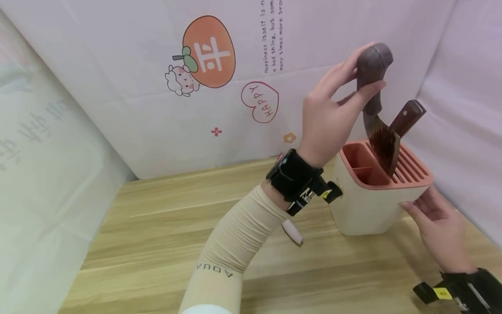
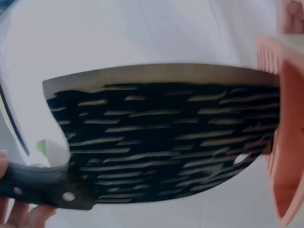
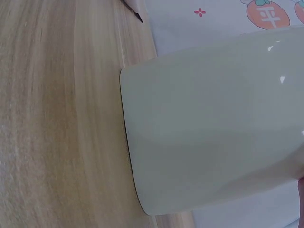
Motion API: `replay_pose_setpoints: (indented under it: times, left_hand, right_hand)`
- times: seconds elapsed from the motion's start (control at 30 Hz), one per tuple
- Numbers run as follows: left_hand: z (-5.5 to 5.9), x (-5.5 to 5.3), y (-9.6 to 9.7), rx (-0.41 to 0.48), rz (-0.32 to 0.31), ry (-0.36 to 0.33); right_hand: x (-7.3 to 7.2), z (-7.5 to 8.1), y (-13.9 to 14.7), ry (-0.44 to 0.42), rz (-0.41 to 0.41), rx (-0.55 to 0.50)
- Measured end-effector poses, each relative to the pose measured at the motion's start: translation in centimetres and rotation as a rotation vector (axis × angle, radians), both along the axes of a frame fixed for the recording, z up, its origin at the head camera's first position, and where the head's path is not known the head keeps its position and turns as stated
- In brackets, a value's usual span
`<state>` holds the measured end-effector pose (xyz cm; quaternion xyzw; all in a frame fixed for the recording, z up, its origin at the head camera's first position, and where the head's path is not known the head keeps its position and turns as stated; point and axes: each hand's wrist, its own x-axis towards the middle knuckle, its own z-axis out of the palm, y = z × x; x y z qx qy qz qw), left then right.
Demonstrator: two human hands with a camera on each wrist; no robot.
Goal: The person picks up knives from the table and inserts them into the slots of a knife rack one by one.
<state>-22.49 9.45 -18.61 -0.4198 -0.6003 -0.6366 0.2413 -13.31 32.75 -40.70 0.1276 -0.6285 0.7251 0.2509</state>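
Note:
My left hand (image 1: 327,117) grips the dark handle of a cleaver (image 1: 370,72), handle up and blade pointing down. The broad blade (image 2: 166,137) is black with streaky marks and a bare metal edge; its front end is at the slotted top of a knife holder (image 1: 364,213), hidden there in the left wrist view. This holder is cream-coloured, with an orange-pink top divided into slots and open compartments. Around its right side, my right hand (image 1: 441,226) holds it, thumb on the near face. A second knife (image 1: 408,117) stands in the slots, its brown riveted handle sticking out.
The holder stands upright on a wood-grain table (image 1: 164,248) near its back right. A small pale pink object (image 1: 292,232) lies left of it, partly behind my left forearm. White printed cloth (image 1: 129,87) hangs behind and at the sides.

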Motion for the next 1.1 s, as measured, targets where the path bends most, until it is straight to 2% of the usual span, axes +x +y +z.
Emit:
replay_pose_setpoints:
  times: [0.1, 0.2, 0.33, 0.53, 0.63, 0.73, 0.87, 1.0, 1.1]
  left_hand:
    - [0.2, -1.2, 1.3, -0.135, 0.066, -0.102]
    - [-0.3, -2.2, 2.6, -0.243, 0.05, -0.159]
    - [-1.9, -2.9, 3.7, -0.34, 0.034, -0.185]
    - [-5.0, -3.9, 5.0, -0.404, 0.013, -0.227]
    - [-6.1, -4.0, 5.2, -0.452, 0.012, -0.239]
    - [-6.3, -4.2, 4.9, -0.488, 0.013, -0.27]
    - [-6.1, -4.4, 4.8, -0.534, 0.012, -0.297]
    - [-6.1, -4.5, 4.5, -0.625, 0.037, -0.253]
    - [-6.7, -4.7, 3.4, -0.678, 0.033, -0.242]
  right_hand:
    - [0.0, -0.1, 0.1, -0.018, -0.012, 0.015]
    - [0.1, -0.3, 0.1, -0.022, -0.022, 0.02]
    - [0.2, -0.5, 0.0, 0.004, -0.046, 0.017]
    - [0.0, -0.1, -0.3, 0.011, -0.063, 0.017]
    - [-0.1, -0.2, -0.5, -0.004, -0.055, 0.019]
    - [-0.2, -0.2, -1.0, 0.003, -0.042, 0.009]
    - [-0.3, 0.1, -1.3, 0.017, -0.047, 0.002]
    - [-0.3, 0.4, -1.5, -0.007, -0.061, 0.052]
    - [-0.2, 0.3, -1.8, -0.018, -0.057, 0.052]
